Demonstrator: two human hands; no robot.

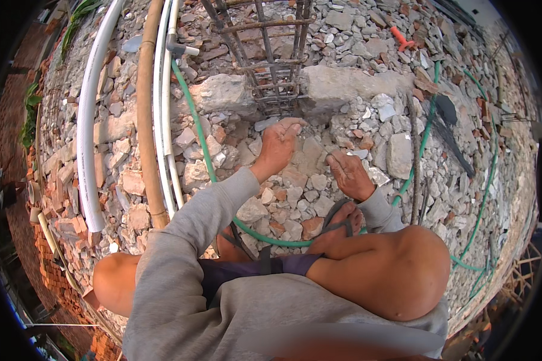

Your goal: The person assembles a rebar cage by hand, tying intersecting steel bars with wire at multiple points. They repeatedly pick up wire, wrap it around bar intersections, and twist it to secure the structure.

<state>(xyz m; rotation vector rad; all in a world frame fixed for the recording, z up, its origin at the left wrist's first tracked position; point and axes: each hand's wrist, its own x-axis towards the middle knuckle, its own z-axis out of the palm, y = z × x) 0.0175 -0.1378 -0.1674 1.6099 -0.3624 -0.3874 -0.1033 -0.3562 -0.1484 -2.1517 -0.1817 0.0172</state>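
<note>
My left hand (278,146) is closed, its thumb pointing right, just in front of the foot of a rusty rebar cage (271,51). Whatever its fingers hold, if anything, is hidden beneath them. To the right, my right hand (350,175) is curled downward over the rubble, and its grip is also out of sight. Between the two hands lies a dusty patch of broken stone (310,153). The cage rises from a gap between two rough concrete blocks, the left block (223,94) and the right block (355,83).
A green hose (197,129) loops in front of my sandalled feet. On the left lie a thick white pipe (90,120), a bamboo pole (144,108) and thin white pipes (161,102). A rebar rod (415,162), black cloth (454,132) and orange pipe fitting (401,38) lie right.
</note>
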